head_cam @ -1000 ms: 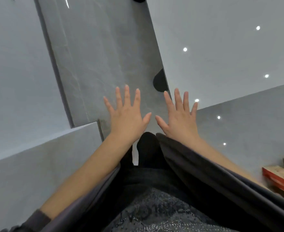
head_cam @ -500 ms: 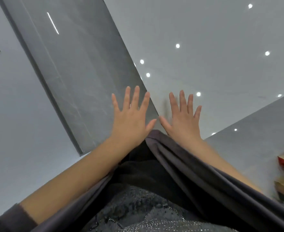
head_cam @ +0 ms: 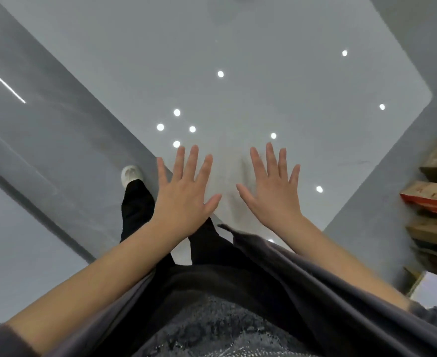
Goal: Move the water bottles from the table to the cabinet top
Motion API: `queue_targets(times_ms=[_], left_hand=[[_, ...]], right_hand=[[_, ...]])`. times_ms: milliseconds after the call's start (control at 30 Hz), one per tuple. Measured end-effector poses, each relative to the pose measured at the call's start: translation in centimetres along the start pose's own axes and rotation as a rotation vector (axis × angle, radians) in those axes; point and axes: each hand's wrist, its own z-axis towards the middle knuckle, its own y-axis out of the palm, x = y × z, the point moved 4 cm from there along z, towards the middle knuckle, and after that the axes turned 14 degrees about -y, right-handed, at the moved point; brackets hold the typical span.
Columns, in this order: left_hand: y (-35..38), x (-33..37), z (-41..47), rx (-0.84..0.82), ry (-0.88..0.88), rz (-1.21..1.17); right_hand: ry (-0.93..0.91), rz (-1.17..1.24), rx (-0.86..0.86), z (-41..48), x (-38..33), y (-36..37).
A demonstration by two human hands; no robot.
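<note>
Nearest the camera, a grey garment hangs open over black trousers. Beyond it both bare forearms reach forward. The left hand and right hand are spread flat, palms down, fingers apart, holding nothing. Past them, a white shoe stands on the glossy grey floor. Stacked cardboard boxes sit at the right edge. I cannot tell where the water bottles are.

I count two hands, the left hand and the right hand, one white shoe, roughly ten round light spots, and stacked boxes (four, perhaps; they're blurred).
</note>
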Motion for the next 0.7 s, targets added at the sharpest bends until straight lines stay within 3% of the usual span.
queue_targets(times_ms=[333,700], left_hand=[[-5.4,-8.2,8.9,-0.057,0.368,0.147],[-10.3,-7.4,17.1,-0.057,0.496,0.172]], right_hand=[[0.360,0.234,0.135,5.6,-8.0,-3.5],[0.573,0.355,0.281,9.1,-8.0,-8.6]])
